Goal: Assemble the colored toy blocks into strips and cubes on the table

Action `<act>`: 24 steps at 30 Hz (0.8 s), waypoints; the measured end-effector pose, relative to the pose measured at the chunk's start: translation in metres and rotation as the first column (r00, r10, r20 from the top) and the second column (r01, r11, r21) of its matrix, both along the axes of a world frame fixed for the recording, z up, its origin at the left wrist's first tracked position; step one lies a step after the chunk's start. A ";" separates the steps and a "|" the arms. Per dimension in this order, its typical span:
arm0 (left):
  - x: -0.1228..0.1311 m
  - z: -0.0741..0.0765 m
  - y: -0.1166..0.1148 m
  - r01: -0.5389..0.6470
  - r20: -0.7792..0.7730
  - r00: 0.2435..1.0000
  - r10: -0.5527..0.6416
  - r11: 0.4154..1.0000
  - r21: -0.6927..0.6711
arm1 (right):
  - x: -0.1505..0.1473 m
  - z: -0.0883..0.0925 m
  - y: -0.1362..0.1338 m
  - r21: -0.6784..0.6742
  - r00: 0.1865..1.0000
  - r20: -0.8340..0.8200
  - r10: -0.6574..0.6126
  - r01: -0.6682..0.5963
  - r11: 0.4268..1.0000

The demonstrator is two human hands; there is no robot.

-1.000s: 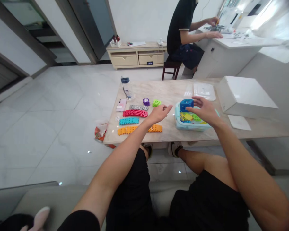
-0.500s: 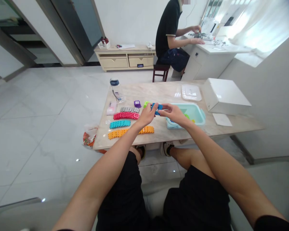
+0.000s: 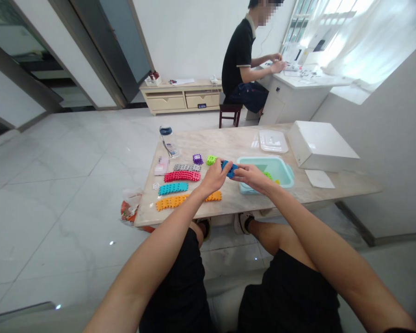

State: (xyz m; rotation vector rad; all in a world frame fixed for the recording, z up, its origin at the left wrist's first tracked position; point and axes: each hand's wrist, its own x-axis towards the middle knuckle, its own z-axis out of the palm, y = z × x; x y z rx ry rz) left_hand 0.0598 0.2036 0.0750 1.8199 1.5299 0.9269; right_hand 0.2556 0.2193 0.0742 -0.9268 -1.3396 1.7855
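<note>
Between both hands, above the table, is a blue toy building block piece (image 3: 229, 169). My left hand (image 3: 215, 177) grips its left side with the thumb on top. The fingers of my right hand (image 3: 251, 177) pinch its right side. Beyond my left hand sit a green block (image 3: 211, 160) and a purple block cube (image 3: 197, 159). To the left lie joined strips of blocks: grey (image 3: 187, 168), red (image 3: 182, 176), turquoise (image 3: 173, 188) and orange (image 3: 172, 202). My left forearm hides part of the orange strip. Under my right hand stands a pale turquoise bin (image 3: 284, 167) with green and yellow pieces inside.
A water bottle (image 3: 169, 142) and a pink packet (image 3: 162, 166) stand at the table's left end. A clear lid (image 3: 273, 141), a white box (image 3: 324, 145) and a white sheet (image 3: 319, 179) lie to the right. Another person (image 3: 241, 58) sits at a desk beyond.
The view has tilted up slightly, so everything appears lower. The blue piece has turned a little in my hands. The other person's hands have drawn closer together.
</note>
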 end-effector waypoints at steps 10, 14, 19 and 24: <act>0.002 -0.002 -0.001 0.036 -0.242 0.970 -0.037 0.999 -0.007 | -0.013 -0.008 -0.004 -0.032 0.999 0.035 -0.038 0.039 0.999; 0.006 0.002 -0.006 0.019 -0.321 0.947 -0.026 1.000 -0.025 | -0.022 -0.018 -0.004 -0.060 0.997 0.039 -0.068 0.070 0.996; 0.008 0.004 -0.009 0.006 -0.371 0.928 -0.033 0.997 -0.073 | -0.027 -0.022 -0.005 -0.077 0.996 0.040 -0.078 0.081 0.994; 0.007 0.003 -0.010 0.016 -0.403 0.913 -0.054 0.995 -0.098 | -0.027 -0.025 -0.004 -0.099 0.998 0.033 -0.055 0.058 0.993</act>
